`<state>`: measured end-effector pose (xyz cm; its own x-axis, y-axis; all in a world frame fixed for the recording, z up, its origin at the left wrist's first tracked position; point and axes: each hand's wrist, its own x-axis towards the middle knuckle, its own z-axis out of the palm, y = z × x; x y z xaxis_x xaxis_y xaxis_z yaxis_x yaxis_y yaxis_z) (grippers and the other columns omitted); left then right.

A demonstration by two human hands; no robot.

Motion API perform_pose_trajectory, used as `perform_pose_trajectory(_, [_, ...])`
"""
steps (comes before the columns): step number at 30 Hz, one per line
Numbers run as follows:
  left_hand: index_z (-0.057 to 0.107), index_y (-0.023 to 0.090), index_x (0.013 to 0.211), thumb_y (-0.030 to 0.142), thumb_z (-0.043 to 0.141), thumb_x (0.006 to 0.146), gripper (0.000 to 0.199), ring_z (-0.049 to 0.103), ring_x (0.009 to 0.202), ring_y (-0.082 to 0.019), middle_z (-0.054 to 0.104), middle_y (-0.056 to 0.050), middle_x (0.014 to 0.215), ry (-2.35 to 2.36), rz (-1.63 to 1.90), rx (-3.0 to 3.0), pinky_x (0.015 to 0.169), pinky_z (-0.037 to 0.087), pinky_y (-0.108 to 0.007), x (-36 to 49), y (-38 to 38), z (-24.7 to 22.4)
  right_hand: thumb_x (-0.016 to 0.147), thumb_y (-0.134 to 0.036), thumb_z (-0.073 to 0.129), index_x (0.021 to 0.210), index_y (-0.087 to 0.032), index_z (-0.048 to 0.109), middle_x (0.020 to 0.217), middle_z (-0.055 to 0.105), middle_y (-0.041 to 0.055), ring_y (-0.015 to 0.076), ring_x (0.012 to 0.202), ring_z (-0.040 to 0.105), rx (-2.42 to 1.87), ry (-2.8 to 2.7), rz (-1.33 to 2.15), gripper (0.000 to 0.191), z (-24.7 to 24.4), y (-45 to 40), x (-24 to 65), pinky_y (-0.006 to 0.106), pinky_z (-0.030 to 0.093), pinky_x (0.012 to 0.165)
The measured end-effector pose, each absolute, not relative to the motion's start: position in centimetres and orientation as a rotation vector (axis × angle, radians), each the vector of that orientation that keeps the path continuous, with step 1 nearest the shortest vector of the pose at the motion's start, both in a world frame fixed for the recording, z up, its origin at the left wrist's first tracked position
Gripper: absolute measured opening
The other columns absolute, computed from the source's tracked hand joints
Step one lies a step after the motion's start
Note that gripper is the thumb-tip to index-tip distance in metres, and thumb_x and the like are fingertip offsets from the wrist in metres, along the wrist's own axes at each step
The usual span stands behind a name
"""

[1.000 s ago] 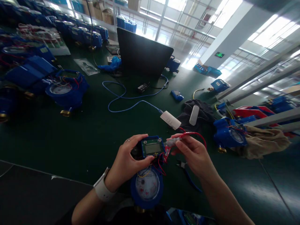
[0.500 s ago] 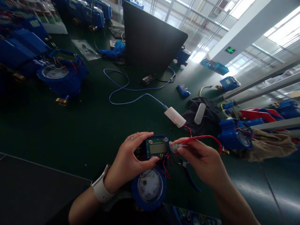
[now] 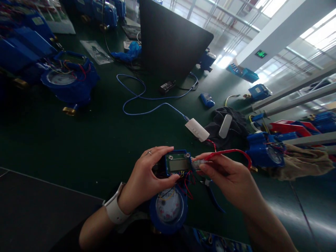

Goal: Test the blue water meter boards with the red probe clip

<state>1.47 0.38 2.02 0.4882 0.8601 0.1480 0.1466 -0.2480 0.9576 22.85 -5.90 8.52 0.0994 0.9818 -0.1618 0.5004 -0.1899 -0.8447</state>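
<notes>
A blue water meter with a round dial stands in front of me, its small display board exposed at the far end. My left hand is closed around the board's housing, thumb at the near edge and fingers along the far edge. In my right hand, thumb and fingers pinch a whitish connector on a red cable, held against the right side of the board. Whether it is plugged in is hidden by the fingertips. Loose red and yellow wires hang below the board.
A white adapter box joins the red cable to a blue cable leading to a laptop. Blue-handled pliers lie below my right hand. Another blue meter stands at left; a dark cloth lies at right.
The red light on the white adapter box no longer shows. Both hands keep their grip, and the whole view has shifted slightly.
</notes>
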Motion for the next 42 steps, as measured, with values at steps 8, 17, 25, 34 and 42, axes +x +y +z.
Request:
perform_pose_trajectory(8, [0.061,0.017,0.123,0.027,0.078,0.073,0.053,0.062,0.116,-0.027,0.067,-0.011,0.124,0.870,0.855,1.709,0.101,0.048,-0.045,1.43,0.34,2.03,0.084,-0.030,0.071,0.097,-0.022,0.073,0.086,0.078,0.0039,0.0198,0.071,0.074,-1.789,-1.460,0.989,0.015,8.82,-5.61,22.69,0.029,0.063,0.064])
perform_pose_trajectory(17, [0.061,0.020,0.122,0.027,0.078,0.073,0.052,0.062,0.115,-0.027,0.068,-0.010,0.123,0.858,0.858,1.700,0.100,0.049,-0.045,1.39,0.38,2.08,0.084,-0.031,0.072,0.098,-0.024,0.076,0.089,0.078,0.0038,0.0202,0.073,0.075,-1.785,-1.512,0.993,0.016,9.20,-5.64,22.79,0.029,0.064,0.065])
perform_pose_trajectory(25, [0.060,0.020,0.122,0.026,0.078,0.074,0.052,0.062,0.116,-0.026,0.068,-0.010,0.124,0.851,0.865,1.689,0.101,0.048,-0.044,1.40,0.41,1.93,0.082,-0.033,0.074,0.096,-0.021,0.075,0.084,0.078,0.0053,0.0205,0.067,0.074,-1.790,-1.393,1.053,0.019,8.98,-5.72,22.84,0.030,0.065,0.060])
perform_pose_trajectory(34, [0.060,0.018,0.123,0.026,0.078,0.073,0.053,0.062,0.116,-0.026,0.067,-0.010,0.124,0.846,0.859,1.675,0.101,0.048,-0.044,1.37,0.44,1.99,0.082,-0.032,0.074,0.097,-0.022,0.075,0.082,0.078,0.0048,0.0193,0.065,0.074,-1.793,-1.399,1.081,0.018,8.93,-5.53,22.94,0.028,0.065,0.058])
perform_pose_trajectory(42, [0.060,0.020,0.122,0.026,0.078,0.073,0.052,0.062,0.115,-0.026,0.068,-0.010,0.124,0.846,0.857,1.679,0.101,0.048,-0.044,1.43,0.46,1.94,0.080,-0.036,0.076,0.095,-0.022,0.076,0.080,0.078,0.0051,0.0194,0.064,0.074,-1.782,-1.346,1.106,0.021,8.99,-5.43,22.92,0.028,0.065,0.057])
